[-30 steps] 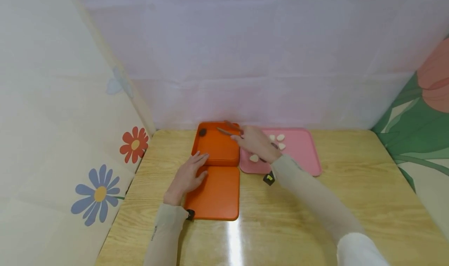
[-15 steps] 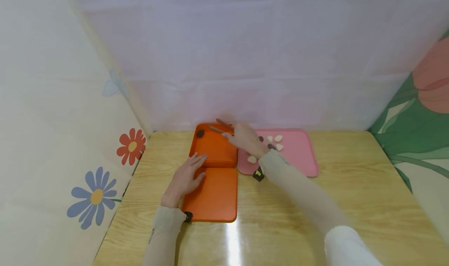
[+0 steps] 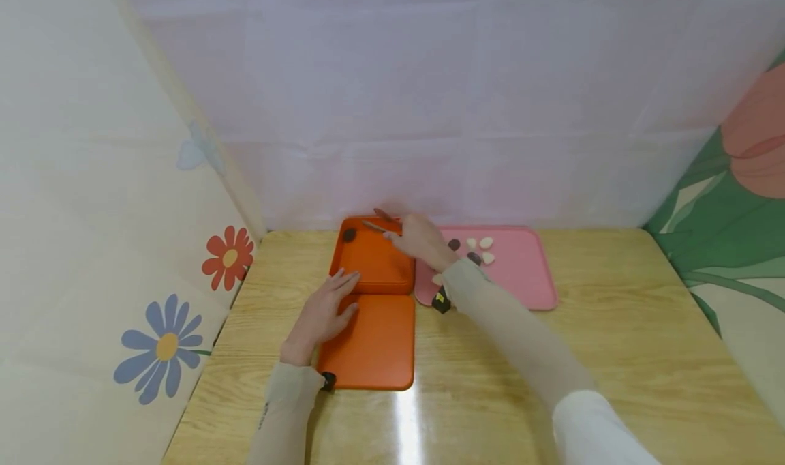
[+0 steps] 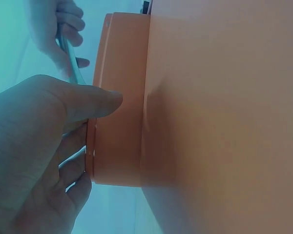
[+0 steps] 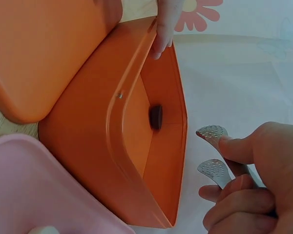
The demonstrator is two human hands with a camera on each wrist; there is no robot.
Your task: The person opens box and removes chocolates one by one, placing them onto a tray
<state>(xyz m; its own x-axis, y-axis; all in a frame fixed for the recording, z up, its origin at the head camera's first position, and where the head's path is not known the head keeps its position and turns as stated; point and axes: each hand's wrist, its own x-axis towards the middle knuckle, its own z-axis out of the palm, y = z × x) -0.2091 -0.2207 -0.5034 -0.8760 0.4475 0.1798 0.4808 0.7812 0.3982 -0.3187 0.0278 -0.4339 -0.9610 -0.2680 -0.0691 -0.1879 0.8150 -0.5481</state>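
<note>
Two hands — right (image 3: 420, 241) gripping tongs (image 5: 212, 148), left (image 3: 321, 313) on orange box (image 3: 377, 264).

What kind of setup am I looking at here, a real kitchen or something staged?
Likely a staged tabletop booth, not a kitchen: a wooden table closed in by flower-printed cloth walls, with only an orange box, its lid and a pink tray of small pieces.

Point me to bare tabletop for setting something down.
Free: wooden table right of the pink tray, and the near strip in front of the orange lid. Crowded: the back middle, where the orange box, right hand with tongs, and left hand sit.
</note>
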